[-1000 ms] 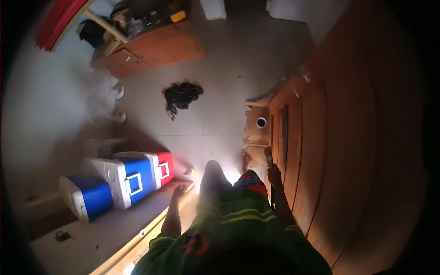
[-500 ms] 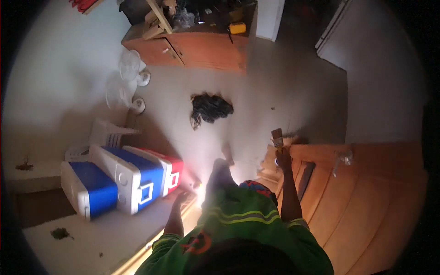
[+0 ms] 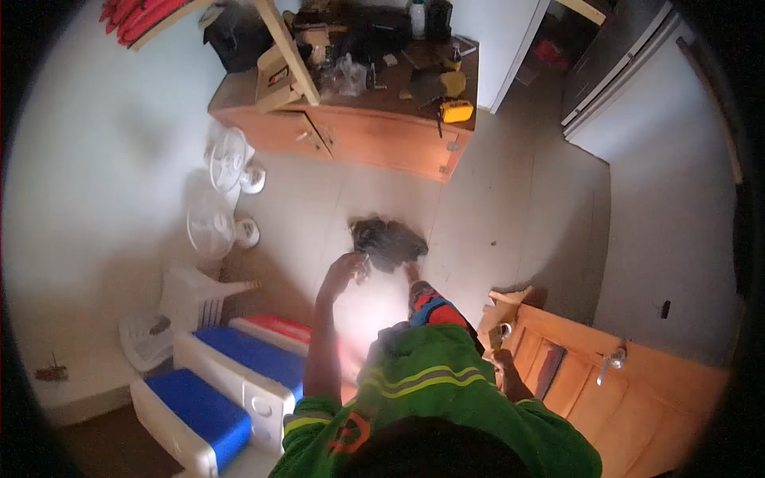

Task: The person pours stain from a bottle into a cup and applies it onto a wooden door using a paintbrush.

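Observation:
My left hand point(image 3: 343, 272) reaches forward over the floor, its fingers loosely apart and slightly blurred. In the view it overlaps the near left edge of a crumpled black cloth or bag point(image 3: 390, 243); whether they touch I cannot tell. My right hand point(image 3: 507, 365) is low by my right side, closed around a paintbrush point(image 3: 498, 344), which is only partly visible. Beside that hand is a wooden door point(image 3: 590, 390) with a metal handle point(image 3: 613, 360). A bare foot point(image 3: 412, 272) shows in front of me, close to the black cloth.
Cooler boxes with blue lids point(image 3: 198, 410) stand at the lower left, by a white plastic chair point(image 3: 187, 291). White fans point(image 3: 227, 163) stand along the left wall. Ahead is a wooden cabinet point(image 3: 374, 139) with a yellow case point(image 3: 457, 111) and clutter on top. A doorway opens at upper right.
My view has shifted forward and the cabinet top shows more. My left hand has moved up and forward. My right hand has drawn back towards my body, lowering the paintbrush.

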A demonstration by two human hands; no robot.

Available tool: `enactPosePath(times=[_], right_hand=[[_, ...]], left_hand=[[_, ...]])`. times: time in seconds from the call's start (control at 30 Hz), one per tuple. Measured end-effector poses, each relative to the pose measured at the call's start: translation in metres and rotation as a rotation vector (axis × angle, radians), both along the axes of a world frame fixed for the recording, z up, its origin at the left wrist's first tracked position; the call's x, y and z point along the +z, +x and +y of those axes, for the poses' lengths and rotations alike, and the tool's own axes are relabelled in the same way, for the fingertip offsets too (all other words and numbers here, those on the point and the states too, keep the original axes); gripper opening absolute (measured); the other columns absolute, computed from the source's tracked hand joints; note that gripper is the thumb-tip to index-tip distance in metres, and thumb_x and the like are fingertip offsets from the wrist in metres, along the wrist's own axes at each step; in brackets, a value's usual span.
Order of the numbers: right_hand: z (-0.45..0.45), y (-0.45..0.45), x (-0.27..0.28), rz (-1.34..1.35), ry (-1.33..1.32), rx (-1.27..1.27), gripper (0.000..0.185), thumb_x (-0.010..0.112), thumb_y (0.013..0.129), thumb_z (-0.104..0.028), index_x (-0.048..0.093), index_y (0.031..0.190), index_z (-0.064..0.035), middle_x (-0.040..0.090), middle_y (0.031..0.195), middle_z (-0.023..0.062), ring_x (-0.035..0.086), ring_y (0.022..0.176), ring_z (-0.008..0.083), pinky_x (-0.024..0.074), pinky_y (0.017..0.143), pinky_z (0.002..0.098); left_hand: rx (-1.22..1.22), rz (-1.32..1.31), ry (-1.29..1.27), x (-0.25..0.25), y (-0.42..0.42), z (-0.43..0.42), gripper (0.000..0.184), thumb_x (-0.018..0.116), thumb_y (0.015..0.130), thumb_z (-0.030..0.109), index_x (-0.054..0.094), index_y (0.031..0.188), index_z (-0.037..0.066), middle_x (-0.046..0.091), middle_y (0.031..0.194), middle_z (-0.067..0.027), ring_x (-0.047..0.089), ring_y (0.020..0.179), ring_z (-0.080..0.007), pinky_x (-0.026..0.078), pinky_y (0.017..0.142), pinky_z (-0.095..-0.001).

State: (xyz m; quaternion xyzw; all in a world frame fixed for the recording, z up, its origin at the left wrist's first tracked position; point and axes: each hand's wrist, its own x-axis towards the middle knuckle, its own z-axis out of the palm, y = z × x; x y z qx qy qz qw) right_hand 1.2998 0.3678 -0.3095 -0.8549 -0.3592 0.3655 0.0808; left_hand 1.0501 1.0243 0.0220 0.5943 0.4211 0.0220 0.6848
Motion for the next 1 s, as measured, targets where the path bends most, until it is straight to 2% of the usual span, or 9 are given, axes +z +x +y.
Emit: enactPosePath(times=[0.17, 0.27, 0.37, 0.43, 0.5, 0.53, 0.8, 0.93, 1.0], right_hand=[[0.177, 0.0, 0.047, 0.031, -0.266, 0.083, 0.03, 0.054, 0.087, -0.023, 0.065, 0.094, 0.0034, 0.069, 0.076, 0.0178, 0.067, 0.058, 0.028, 0.0506, 0.047, 0.044], [0.301, 0.017, 0.044, 0.037, -0.185, 0.025, 0.03, 0.056, 0.089, -0.026, 0.065, 0.099, 0.0004, 0.066, 0.072, 0.0133, 0.063, 0.056, 0.0223, 0.0471, 0.044, 0.0406], [0.38, 0.042, -0.054, -0.12, 0.304, -0.495, 0.024, 0.057, 0.092, -0.032, 0.065, 0.091, -0.0091, 0.058, 0.06, 0.0069, 0.058, 0.051, 0.0178, 0.0445, 0.044, 0.0371], [0.493, 0.079, 0.141, 0.105, 0.171, -0.738, 0.027, 0.057, 0.09, -0.033, 0.063, 0.089, -0.0072, 0.057, 0.06, 0.007, 0.056, 0.049, 0.0158, 0.0442, 0.044, 0.0345], [0.532, 0.095, 0.168, -0.196, 0.345, -0.679, 0.028, 0.059, 0.088, -0.035, 0.061, 0.087, -0.007, 0.053, 0.056, 0.0038, 0.053, 0.047, 0.0139, 0.0421, 0.042, 0.0336], [0.555, 0.102, 0.233, 0.163, 0.271, -0.873, 0.031, 0.057, 0.09, -0.033, 0.06, 0.092, -0.0021, 0.065, 0.083, 0.0249, 0.066, 0.081, 0.0428, 0.0508, 0.066, 0.0496], [0.575, -0.005, 0.254, -0.201, 0.462, -1.275, 0.017, 0.058, 0.091, -0.018, 0.061, 0.096, -0.0027, 0.059, 0.072, 0.0108, 0.056, 0.063, 0.0187, 0.0464, 0.054, 0.0366], [0.574, -0.098, 0.248, -0.026, 0.328, -1.396, 0.027, 0.059, 0.089, -0.028, 0.061, 0.09, -0.0017, 0.052, 0.055, 0.0021, 0.046, 0.041, 0.0118, 0.0397, 0.037, 0.0312], [0.563, -0.143, 0.227, 0.155, 0.155, -1.548, 0.031, 0.058, 0.088, -0.03, 0.061, 0.093, 0.0007, 0.061, 0.072, 0.0165, 0.061, 0.065, 0.0277, 0.0492, 0.057, 0.042]], left_hand=[[0.184, 0.018, 0.076, -0.022, -0.02, 0.111, 0.051, 0.041, 0.102, 0.045, 0.048, 0.139, 0.011, 0.061, 0.128, -0.0096, 0.061, 0.11, -0.0217, 0.046, 0.095, -0.0388], [0.268, 0.017, -0.26, -0.154, -0.129, 0.196, 0.046, 0.047, 0.1, 0.045, 0.054, 0.129, 0.01, 0.063, 0.122, -0.0084, 0.062, 0.107, -0.0226, 0.05, 0.087, -0.0398], [0.148, 0.377, -0.065, -0.059, -0.081, 0.187, 0.053, 0.048, 0.099, 0.048, 0.049, 0.135, 0.009, 0.059, 0.129, -0.0108, 0.06, 0.114, -0.027, 0.048, 0.096, -0.0447], [0.098, 0.444, -0.101, -0.058, -0.078, 0.207, 0.054, 0.046, 0.099, 0.049, 0.047, 0.137, 0.01, 0.059, 0.129, -0.0103, 0.06, 0.114, -0.028, 0.047, 0.098, -0.0459], [0.155, 0.413, -0.241, -0.111, -0.095, 0.233, 0.045, 0.048, 0.099, 0.039, 0.051, 0.134, 0.011, 0.061, 0.125, -0.0112, 0.061, 0.112, -0.0279, 0.047, 0.097, -0.0434], [0.122, 0.361, -0.323, -0.133, -0.098, 0.248, 0.045, 0.049, 0.098, 0.038, 0.051, 0.134, 0.011, 0.062, 0.123, -0.011, 0.062, 0.11, -0.0274, 0.048, 0.096, -0.0434], [-0.252, 0.313, -0.823, -0.221, -0.047, 0.472, 0.045, 0.044, 0.098, 0.032, 0.046, 0.139, 0.012, 0.062, 0.125, -0.0095, 0.066, 0.101, -0.0255, 0.057, 0.077, -0.0399], [-0.379, 0.363, -0.224, -0.171, 0.001, 0.535, 0.042, 0.045, 0.098, 0.03, 0.049, 0.136, 0.014, 0.06, 0.127, -0.0103, 0.063, 0.102, -0.0251, 0.052, 0.079, -0.0364], [-0.26, 0.394, -0.122, -0.14, 0.026, 0.543, 0.04, 0.044, 0.098, 0.031, 0.052, 0.134, 0.014, 0.059, 0.127, -0.0119, 0.06, 0.107, -0.0265, 0.05, 0.08, -0.0383]])
